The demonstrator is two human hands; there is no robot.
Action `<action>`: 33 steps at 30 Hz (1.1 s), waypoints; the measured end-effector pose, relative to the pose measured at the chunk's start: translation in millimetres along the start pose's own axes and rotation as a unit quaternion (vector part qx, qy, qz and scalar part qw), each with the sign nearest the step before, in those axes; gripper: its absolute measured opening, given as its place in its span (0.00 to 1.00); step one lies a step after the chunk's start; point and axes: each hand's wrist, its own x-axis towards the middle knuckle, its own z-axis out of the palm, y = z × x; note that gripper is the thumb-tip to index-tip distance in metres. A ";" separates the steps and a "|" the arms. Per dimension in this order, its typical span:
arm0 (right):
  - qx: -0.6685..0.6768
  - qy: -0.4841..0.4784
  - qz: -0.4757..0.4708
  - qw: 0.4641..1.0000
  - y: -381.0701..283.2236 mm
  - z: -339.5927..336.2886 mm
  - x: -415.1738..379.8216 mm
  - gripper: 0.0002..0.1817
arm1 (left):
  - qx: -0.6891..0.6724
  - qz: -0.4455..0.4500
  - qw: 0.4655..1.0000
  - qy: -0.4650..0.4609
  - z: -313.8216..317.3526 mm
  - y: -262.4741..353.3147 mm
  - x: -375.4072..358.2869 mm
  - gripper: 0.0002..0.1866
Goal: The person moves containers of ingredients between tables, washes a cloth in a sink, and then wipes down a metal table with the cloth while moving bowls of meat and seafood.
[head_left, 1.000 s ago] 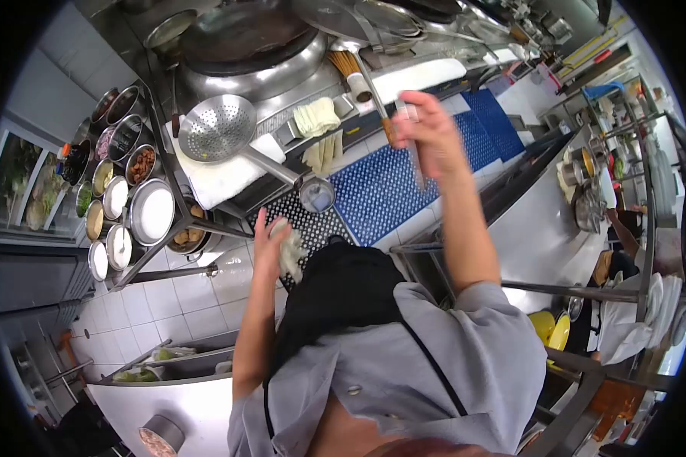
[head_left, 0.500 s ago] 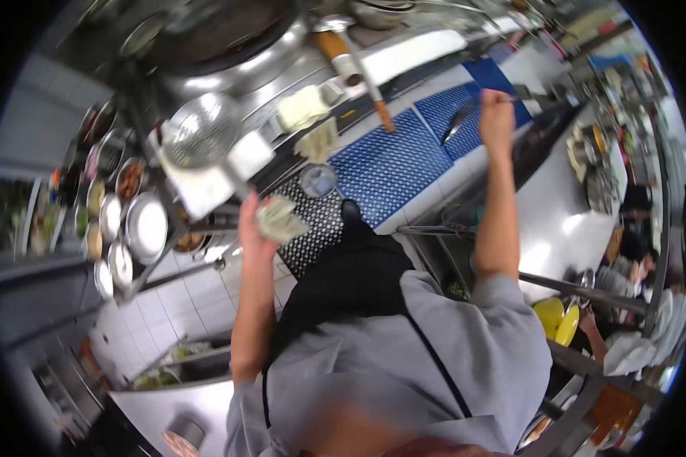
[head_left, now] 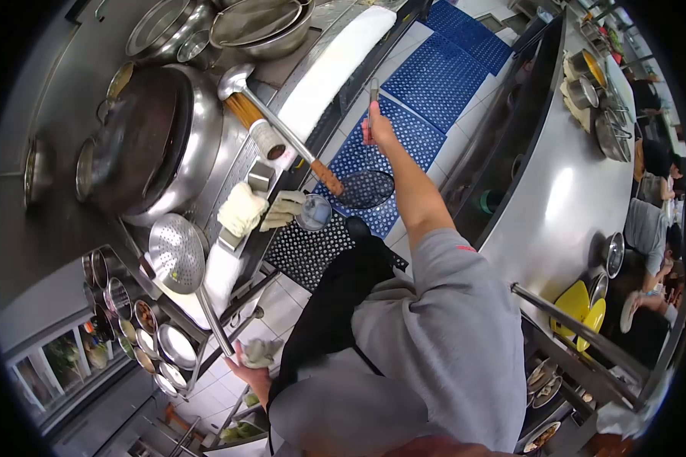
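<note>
My left hand (head_left: 251,375), low at the left, is closed on a crumpled grey-white cloth (head_left: 261,353) at the end of the perforated skimmer's handle. The skimmer's round metal bowl (head_left: 177,253) is over the white towel beside the wok. My right hand (head_left: 381,131) is closed around a metal handle (head_left: 374,91) above the blue mats. Just below that hand is a dark round mesh strainer (head_left: 366,189); the join between it and the handle is not clear. Near it lies a ladle (head_left: 282,129) with a wooden handle end.
A large wok (head_left: 141,141) sits at the upper left, with metal bowls (head_left: 259,30) behind it. Folded cloths (head_left: 242,209) and a clear container (head_left: 314,212) are near the counter edge. Ingredient bowls (head_left: 177,346) stand lower left. A steel table (head_left: 556,175) is right; people (head_left: 648,228) are beyond.
The view has turned, showing more of the wok. My right hand has moved left with its utensil, now nearer the ladle. My left hand is lower, still at the skimmer's handle.
</note>
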 end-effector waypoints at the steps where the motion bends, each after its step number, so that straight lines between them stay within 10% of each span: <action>1: -0.003 0.007 0.019 1.000 7.0 3.9 11.7 0.39 | 0.040 -0.025 0.998 0.039 -9.9 -6.4 -6.6 0.39; 3: -0.014 0.016 0.044 0.999 14.1 7.6 31.6 0.39 | 0.137 -0.082 0.984 0.081 -92.2 -15.2 32.8 0.35; 18: -0.149 0.029 0.043 0.987 36.7 8.5 96.7 0.42 | 0.334 -0.026 0.942 0.032 106.5 -24.5 -57.9 0.26; 24: -0.167 0.050 -0.041 0.984 23.4 12.8 72.0 0.45 | 0.185 -0.250 0.948 0.073 91.0 -19.4 19.7 0.23; 33: -0.391 0.087 -0.008 0.916 86.8 3.9 122.9 0.52 | 0.405 -0.079 0.904 -0.109 157.7 -23.6 43.8 0.22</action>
